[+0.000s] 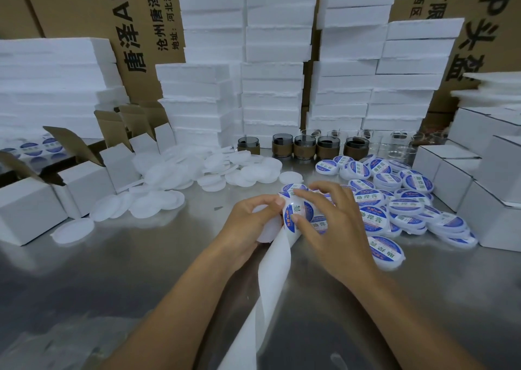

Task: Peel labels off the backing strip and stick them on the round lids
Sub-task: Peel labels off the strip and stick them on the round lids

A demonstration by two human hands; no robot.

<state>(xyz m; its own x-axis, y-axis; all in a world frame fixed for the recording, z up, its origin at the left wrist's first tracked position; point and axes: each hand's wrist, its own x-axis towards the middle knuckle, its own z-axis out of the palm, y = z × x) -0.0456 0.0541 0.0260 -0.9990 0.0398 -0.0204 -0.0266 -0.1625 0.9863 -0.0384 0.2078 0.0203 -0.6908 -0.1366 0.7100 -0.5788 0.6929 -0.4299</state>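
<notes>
A white backing strip (270,282) runs from the bottom of the view up to my hands at the table's middle. My left hand (253,220) grips the strip's top together with a plain white round lid (267,228), mostly hidden under it. My right hand (335,223) pinches a blue-and-white round label (300,211) at the strip's top, thumb on its lower edge and fingers curled over it. Plain white lids (174,178) lie heaped to the left. Labelled lids (394,197) are piled to the right.
The steel table (127,279) carries open white cartons (84,180) at left and closed white boxes (479,189) at right. Dark jars (304,146) and clear glasses (400,146) stand behind the lids. Foam stacks (270,73) and brown cartons form the back wall.
</notes>
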